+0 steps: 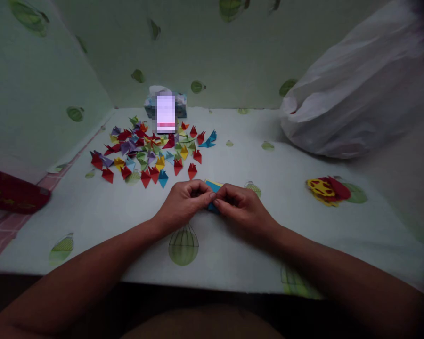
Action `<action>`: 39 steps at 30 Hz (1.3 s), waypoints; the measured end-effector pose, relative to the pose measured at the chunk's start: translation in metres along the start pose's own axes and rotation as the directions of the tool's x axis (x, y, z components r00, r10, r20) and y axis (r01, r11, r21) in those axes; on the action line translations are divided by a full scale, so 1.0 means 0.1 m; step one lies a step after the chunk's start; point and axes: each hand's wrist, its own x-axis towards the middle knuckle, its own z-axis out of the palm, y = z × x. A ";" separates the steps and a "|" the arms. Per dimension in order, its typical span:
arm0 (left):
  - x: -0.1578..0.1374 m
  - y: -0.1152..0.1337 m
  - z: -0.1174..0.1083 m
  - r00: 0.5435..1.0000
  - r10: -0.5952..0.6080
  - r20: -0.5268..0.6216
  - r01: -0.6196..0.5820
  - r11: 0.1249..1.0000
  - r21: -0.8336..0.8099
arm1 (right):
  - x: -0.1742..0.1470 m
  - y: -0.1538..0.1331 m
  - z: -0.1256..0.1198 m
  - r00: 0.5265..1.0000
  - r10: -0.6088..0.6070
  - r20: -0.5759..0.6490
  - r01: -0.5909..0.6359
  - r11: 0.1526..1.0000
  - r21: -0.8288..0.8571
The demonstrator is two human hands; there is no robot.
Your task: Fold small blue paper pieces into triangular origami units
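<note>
Between my two hands is a small piece of blue origami paper (214, 186), with a yellow strip showing along its top edge. My left hand (189, 197) pinches its left side between thumb and bent fingers. On the other side my right hand (240, 203) grips the paper the same way, the thumbs almost touching over it. Much of the paper is covered by my fingers. Beyond my left hand lie several folded paper cranes (151, 150) in red, blue, yellow, green and purple.
A blurred bright phone screen (166, 110) stands against a tissue box (182, 106) at the back. A white plastic bag (335, 103) fills the back right. Red and yellow cutouts (327, 188) lie at right. A red object (17, 193) sits at the left edge of the table.
</note>
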 end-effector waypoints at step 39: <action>-0.21 0.52 -0.11 0.823 0.526 -0.214 -0.518 0.850 0.097 | -0.02 -0.33 -0.19 0.918 -0.242 -0.315 0.273 0.960 0.057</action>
